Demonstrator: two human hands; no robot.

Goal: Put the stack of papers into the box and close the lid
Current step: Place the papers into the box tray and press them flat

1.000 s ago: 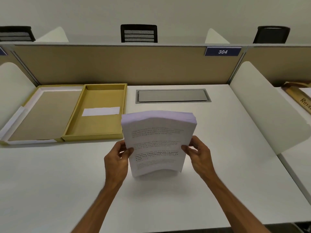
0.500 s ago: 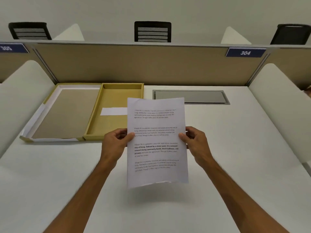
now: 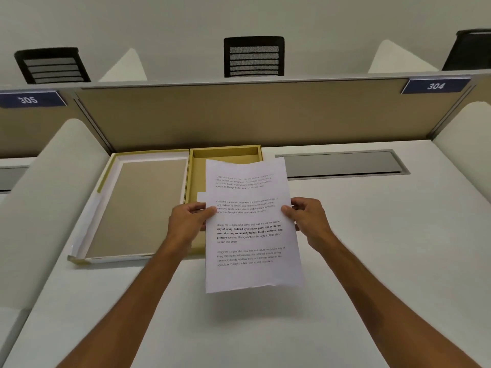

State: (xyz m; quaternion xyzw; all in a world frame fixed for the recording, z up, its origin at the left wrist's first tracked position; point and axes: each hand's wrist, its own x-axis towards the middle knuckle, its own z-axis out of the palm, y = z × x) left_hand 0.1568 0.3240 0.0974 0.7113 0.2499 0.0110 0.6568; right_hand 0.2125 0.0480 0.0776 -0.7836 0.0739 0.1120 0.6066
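One stack of papers (image 3: 252, 227), printed side up, held off the white surface (image 3: 372, 248), far end overlapping the open yellow box (image 3: 195, 176). One box, one lid (image 3: 140, 205) folded out flat to its left. Two hands: left hand (image 3: 186, 224) pinched shut on stack's left edge, thumb on top; right hand (image 3: 308, 221) same on right edge. Three black chair backs beyond the partition (image 3: 239, 115), middle one (image 3: 253, 56) dead ahead. Two number plates: 305 (image 3: 29, 99), 304 (image 3: 435, 86). One grey cable hatch (image 3: 342, 163) right of box.
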